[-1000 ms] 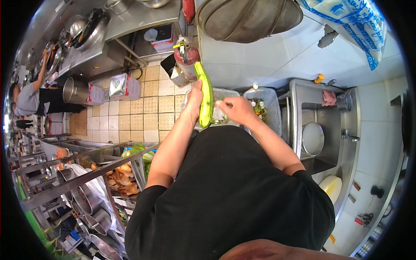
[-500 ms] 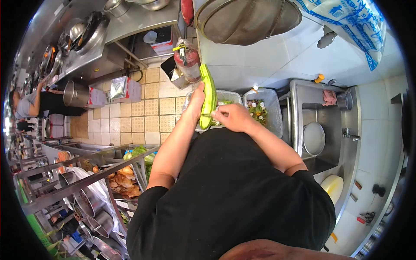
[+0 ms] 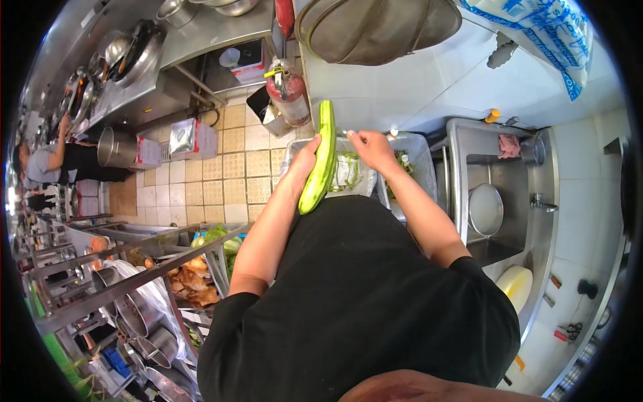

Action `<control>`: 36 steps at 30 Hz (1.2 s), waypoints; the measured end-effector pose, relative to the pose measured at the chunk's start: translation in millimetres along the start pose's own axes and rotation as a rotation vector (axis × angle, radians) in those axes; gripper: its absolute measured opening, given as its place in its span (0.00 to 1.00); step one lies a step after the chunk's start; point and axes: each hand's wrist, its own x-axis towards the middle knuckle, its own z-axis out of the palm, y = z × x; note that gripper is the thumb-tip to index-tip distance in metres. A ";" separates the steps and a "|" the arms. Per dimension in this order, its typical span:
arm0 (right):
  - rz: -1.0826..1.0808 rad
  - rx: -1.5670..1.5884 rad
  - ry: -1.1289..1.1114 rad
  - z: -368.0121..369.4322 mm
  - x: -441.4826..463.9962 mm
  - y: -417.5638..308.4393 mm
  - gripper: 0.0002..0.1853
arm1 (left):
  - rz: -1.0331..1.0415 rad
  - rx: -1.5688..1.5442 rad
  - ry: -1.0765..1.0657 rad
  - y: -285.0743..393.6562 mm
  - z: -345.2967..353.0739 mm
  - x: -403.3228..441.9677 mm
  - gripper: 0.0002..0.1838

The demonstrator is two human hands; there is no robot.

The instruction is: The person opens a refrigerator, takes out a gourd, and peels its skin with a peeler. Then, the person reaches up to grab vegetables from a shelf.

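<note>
The left hand point(image 3: 305, 158) is gripping a long green squash point(image 3: 324, 155) around its side, the fingers closing on it near the middle. The squash is pointing away from the body, its near end sitting close to the black shirt point(image 3: 375, 288) and its far end reaching toward the fire extinguisher point(image 3: 291, 100). The right hand point(image 3: 376, 150) is hovering just beside the squash, apart from it; its fingers are pressing together at the tips, apparently pinching a small pale item point(image 3: 348, 133), though it is too small here to be sure.

Below the hands, a lined bin point(image 3: 366, 179) is holding green scraps, and a second bin point(image 3: 429, 173) is standing just to its right. Farther right, a steel sink point(image 3: 504, 236) is holding a round pale vessel point(image 3: 485, 210), with a pink cloth point(image 3: 509, 146) lying at its far end. On the left, a metal rack point(image 3: 107, 297) is standing near the arm, and in the background a person in grey point(image 3: 50, 163) is standing by a large pot point(image 3: 116, 147).
</note>
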 end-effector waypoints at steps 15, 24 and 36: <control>-0.288 0.037 -0.294 -7.8 -66.5 -48.6 0.24 | -0.012 -0.090 0.092 -1.1 -2.3 16.7 0.27; -0.026 0.030 -0.123 -0.3 17.9 23.3 0.27 | -0.127 0.036 -0.083 4.0 19.6 -34.6 0.27; -0.528 0.332 -0.308 2.4 -49.3 -13.2 0.19 | -0.001 -0.104 0.021 1.6 -15.1 -4.7 0.27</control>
